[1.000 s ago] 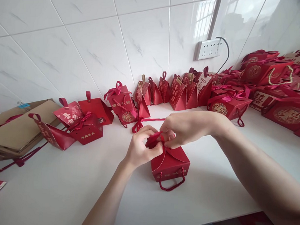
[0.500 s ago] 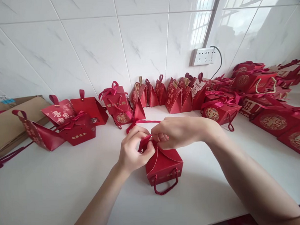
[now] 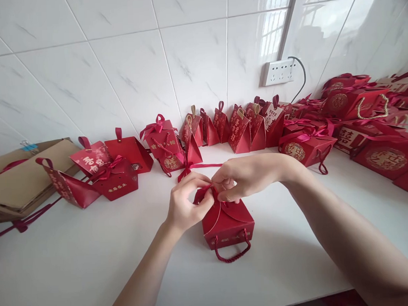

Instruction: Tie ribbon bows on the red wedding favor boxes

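White counter (image 3: 76, 262): both hands' (image 3: 187, 203) (image 3: 242, 178) grips pinch the ribbon (image 3: 205, 192) atop the red box (image 3: 227, 222).

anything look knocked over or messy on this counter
Yes, a little. On the left, one red gift box lies tipped on its side instead of standing like the upright row by the wall, and a loose ribbon trails across the counter. The box under both hands looks intact.

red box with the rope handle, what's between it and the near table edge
Nothing: in the head view, bare white table runs from the red box and its rope handle to the edge.
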Demonstrator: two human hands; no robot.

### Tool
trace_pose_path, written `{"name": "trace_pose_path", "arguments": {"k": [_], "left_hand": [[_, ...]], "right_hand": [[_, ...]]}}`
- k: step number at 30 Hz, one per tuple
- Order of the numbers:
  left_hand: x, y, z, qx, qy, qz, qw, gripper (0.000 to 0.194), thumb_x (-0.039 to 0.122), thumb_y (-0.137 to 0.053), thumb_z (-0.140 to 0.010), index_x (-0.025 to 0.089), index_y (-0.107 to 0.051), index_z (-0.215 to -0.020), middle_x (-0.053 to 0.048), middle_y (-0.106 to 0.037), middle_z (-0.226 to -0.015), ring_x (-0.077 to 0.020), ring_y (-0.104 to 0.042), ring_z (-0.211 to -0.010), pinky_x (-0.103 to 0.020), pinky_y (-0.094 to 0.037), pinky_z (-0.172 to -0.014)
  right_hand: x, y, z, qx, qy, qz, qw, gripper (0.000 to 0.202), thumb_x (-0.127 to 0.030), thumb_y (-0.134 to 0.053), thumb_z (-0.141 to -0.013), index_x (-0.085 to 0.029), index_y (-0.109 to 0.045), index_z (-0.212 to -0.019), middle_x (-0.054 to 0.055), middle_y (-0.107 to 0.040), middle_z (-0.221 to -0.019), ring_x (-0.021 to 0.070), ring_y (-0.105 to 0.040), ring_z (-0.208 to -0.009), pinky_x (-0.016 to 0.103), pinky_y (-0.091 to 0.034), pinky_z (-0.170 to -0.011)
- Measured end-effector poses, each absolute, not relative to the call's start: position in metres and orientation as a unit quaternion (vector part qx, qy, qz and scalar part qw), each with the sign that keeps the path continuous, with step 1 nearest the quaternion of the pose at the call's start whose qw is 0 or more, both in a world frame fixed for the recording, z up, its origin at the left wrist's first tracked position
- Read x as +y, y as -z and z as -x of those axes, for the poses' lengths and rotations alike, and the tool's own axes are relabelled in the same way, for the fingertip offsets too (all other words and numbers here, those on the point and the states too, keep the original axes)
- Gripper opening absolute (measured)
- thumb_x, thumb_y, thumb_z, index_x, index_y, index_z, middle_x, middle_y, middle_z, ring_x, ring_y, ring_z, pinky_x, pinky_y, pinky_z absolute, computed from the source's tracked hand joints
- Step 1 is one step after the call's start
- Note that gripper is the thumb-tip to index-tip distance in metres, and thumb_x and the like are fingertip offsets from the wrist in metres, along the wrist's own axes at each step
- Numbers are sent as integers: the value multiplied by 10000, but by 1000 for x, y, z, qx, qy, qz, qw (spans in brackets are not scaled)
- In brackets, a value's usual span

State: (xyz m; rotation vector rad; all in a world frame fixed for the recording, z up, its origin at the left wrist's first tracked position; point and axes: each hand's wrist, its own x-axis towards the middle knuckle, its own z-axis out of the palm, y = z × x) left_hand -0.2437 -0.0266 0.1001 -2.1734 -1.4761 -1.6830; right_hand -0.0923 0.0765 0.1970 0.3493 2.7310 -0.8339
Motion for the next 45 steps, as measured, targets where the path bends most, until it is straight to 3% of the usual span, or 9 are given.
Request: {"name": "trace_pose_path", "arguments": {"k": [5, 10, 15, 20, 29, 33, 36, 41, 45], "left_hand": [[-26, -99, 247, -471, 578, 667, -19, 131, 107, -589, -777, 180, -585, -668, -37, -654, -761, -159, -633, -727, -284, -523, -647], [-23, -95, 245, -453, 578, 676, 55, 124, 65, -584, -764, 172, -599, -701, -43, -651, -785, -156, -629, -731, -290, -529, -658], [-22, -92, 244, -433, 589, 680, 63, 134, 49, -589, -761, 173, -575, -712, -42, -641, -791, -156, -634, -740, -290, -532, -652], [-22, -91, 245, -441, 586, 677, 57, 117, 60, -580, -771, 173, -584, -742, -37, -640, -791, -155, -629, -747, -284, -528, -659], [-23, -93, 246, -483, 597, 641, 5, 97, 114, -529, -775, 176, -580, -720, -32, -625, -778, -161, -622, -759, -282, -515, -694], [-24, -93, 245, -487, 604, 630, -30, 97, 149, -524, -798, 174, -576, -720, -40, -627, -787, -163, -617, -755, -280, -503, -687], [-24, -92, 246, -492, 605, 624, -53, 87, 165, -524, -802, 175, -579, -735, -39, -625, -787, -159, -612, -743, -273, -496, -675], [-22, -89, 245, -481, 610, 623, -89, 70, 150, -519, -791, 181, -564, -747, -18, -609, -747, -147, -603, -706, -250, -487, -641], [-23, -88, 245, -486, 603, 623, -112, 80, 149, -506, -807, 180, -565, -764, -8, -607, -725, -136, -594, -681, -239, -483, -635]], "right_hand": [[69, -198, 90, 953, 247, -154, 81, 326, -500, -574, -809, -182, -576, -738, -3, -597, -680, 105, -498, -543, 223, -304, -455], [60, -197, 93, 972, 162, -157, 63, 118, -203, -518, -765, -182, -494, -651, -43, -431, -547, 70, -332, -439, 242, -203, -417], [63, -194, 95, 968, 163, -181, 62, 212, -331, -532, -777, -194, -457, -635, -52, -384, -522, 67, -284, -399, 246, -180, -385], [63, -194, 94, 974, 139, -173, 51, 181, -212, -492, -770, -189, -427, -602, -57, -357, -498, 60, -263, -392, 248, -183, -403], [71, -196, 90, 973, 189, -128, 28, 57, -247, -537, -750, -194, -527, -732, -38, -502, -606, 83, -425, -484, 216, -275, -418], [68, -194, 93, 970, 191, -147, 42, 103, -296, -541, -772, -195, -555, -751, -43, -492, -585, 77, -390, -436, 232, -241, -407], [67, -194, 93, 967, 213, -130, 43, 124, -243, -494, -798, -182, -534, -698, -48, -449, -549, 70, -345, -430, 234, -235, -412], [71, -199, 88, 945, 321, -63, 31, 38, -165, -528, -766, -160, -565, -760, -31, -515, -629, 79, -434, -543, 200, -327, -473], [72, -201, 85, 927, 371, -5, 50, 83, -74, -547, -702, -156, -545, -719, -74, -415, -570, 51, -352, -494, 178, -273, -433]]}}
